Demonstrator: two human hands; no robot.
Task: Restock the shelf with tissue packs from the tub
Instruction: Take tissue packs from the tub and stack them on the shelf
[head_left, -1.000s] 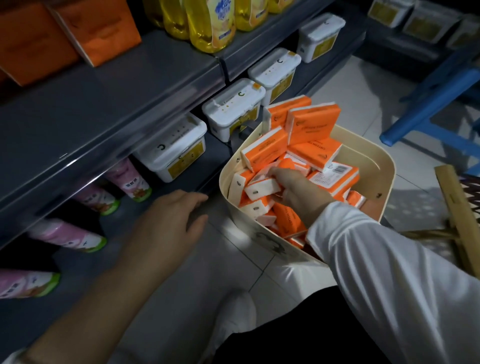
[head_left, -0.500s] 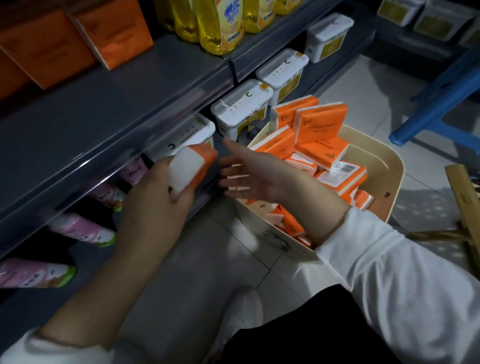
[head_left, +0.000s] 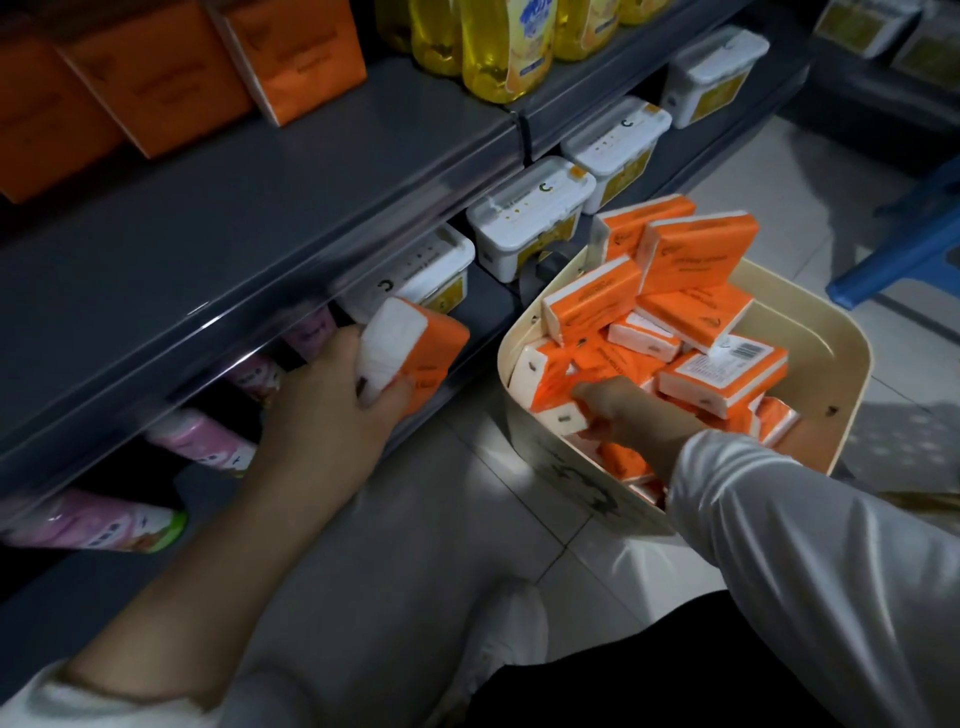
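Right hand (head_left: 621, 413) back in tub (head_left: 815, 332), gripping pack (head_left: 558, 417)

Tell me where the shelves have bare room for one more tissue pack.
The upper shelf is bare in front of the orange boxes, left of the yellow bottles. Below, white containers and pink bottles crowd the lower shelf.

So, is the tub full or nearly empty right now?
Well stocked: orange tissue packs are heaped in the tub, a few poking above its rim. Its bottom is hidden.
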